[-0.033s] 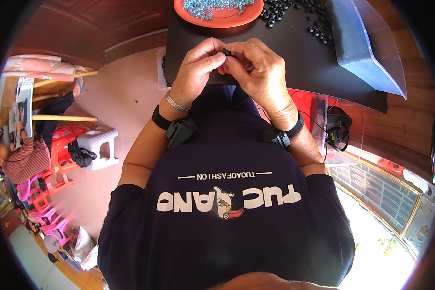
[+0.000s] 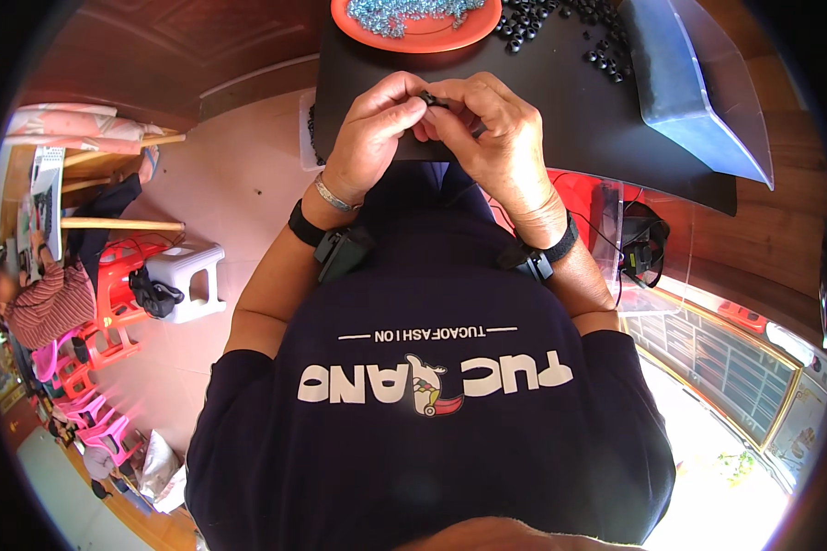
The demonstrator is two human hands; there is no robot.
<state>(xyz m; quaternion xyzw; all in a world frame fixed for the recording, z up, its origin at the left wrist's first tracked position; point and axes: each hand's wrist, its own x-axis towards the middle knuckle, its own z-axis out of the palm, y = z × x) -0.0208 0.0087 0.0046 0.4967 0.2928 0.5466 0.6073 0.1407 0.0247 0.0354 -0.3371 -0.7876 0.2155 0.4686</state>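
My left hand [image 2: 377, 124] and my right hand [image 2: 487, 119] meet over the near edge of the black tabletop [image 2: 560, 119]. Both pinch one small black piece [image 2: 434, 100] between thumbs and forefingers. Fingers cover most of it, so its exact kind does not show. Just beyond my hands lies an orange-red plate [image 2: 423, 44] heaped with tiny shiny light-blue pieces [image 2: 404, 14]. Right of the plate, several small round black pieces with holes [image 2: 515, 39] are scattered on the tabletop.
A bluish translucent plastic bin [image 2: 698, 119] stands at the table's right. Left of the table's edge sits a clear container [image 2: 309, 133] with dark bits. Farther left are a white stool [image 2: 188, 280], red and pink stools [image 2: 106, 436] and a seated person in stripes [image 2: 55, 303].
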